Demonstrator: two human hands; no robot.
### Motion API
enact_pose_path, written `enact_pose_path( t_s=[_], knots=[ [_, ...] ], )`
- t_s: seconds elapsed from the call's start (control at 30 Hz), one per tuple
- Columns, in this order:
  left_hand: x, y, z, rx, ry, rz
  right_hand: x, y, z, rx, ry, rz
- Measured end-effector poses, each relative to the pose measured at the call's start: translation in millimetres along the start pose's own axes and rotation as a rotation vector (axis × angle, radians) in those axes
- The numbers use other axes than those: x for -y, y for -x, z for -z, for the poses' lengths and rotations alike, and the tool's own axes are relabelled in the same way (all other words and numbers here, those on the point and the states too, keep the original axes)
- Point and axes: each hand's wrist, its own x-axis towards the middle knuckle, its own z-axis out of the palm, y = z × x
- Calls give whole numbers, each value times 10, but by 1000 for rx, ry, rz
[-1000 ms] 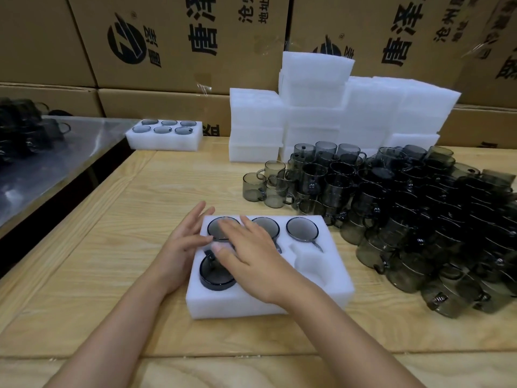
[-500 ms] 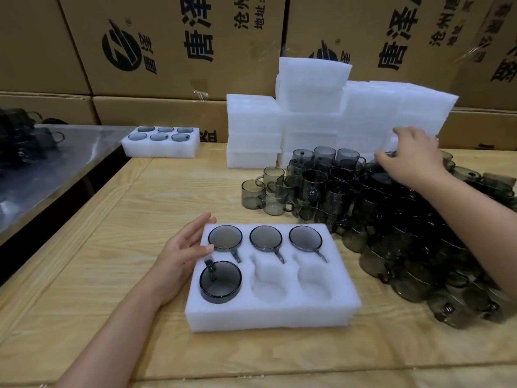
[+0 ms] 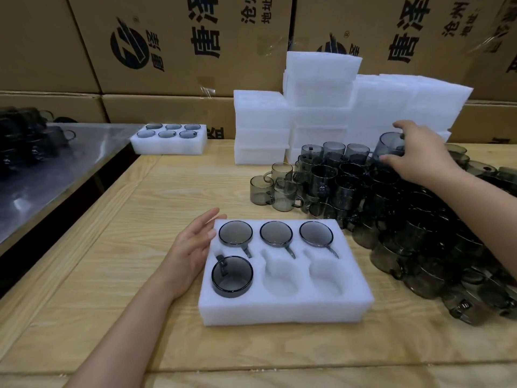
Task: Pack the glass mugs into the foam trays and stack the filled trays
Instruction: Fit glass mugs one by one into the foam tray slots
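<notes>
Gripping a mug (image 3: 387, 148), right hand (image 3: 419, 155) hovers over the pile (image 3: 419, 233); left hand (image 3: 190, 253), spread, flanks tray (image 3: 279, 312) edge.

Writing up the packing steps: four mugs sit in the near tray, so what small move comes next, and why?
Probably lift the mug that the right hand grips from the pile and set it in the foam tray, in its empty middle near pocket; two near pockets are empty, and the left hand rests against the tray.

Four mugs (image 3: 232, 276) in tray (image 3: 282, 309), heap (image 3: 419, 219) right
</notes>
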Motion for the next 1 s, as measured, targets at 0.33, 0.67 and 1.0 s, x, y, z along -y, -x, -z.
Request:
enact_pose_path(
  t_s=[0.33, 0.67, 1.0],
  knots=[
    [-124, 140, -148, 37, -441, -421, 1100, 1106, 72, 312, -306, 629],
    [-96, 217, -308, -37, -522, -462, 1510, 1406, -282, 437, -457, 648],
    [-98, 240, -359, -114, -720, -486, 1447, 1595, -400, 365, -727, 256]
  ],
)
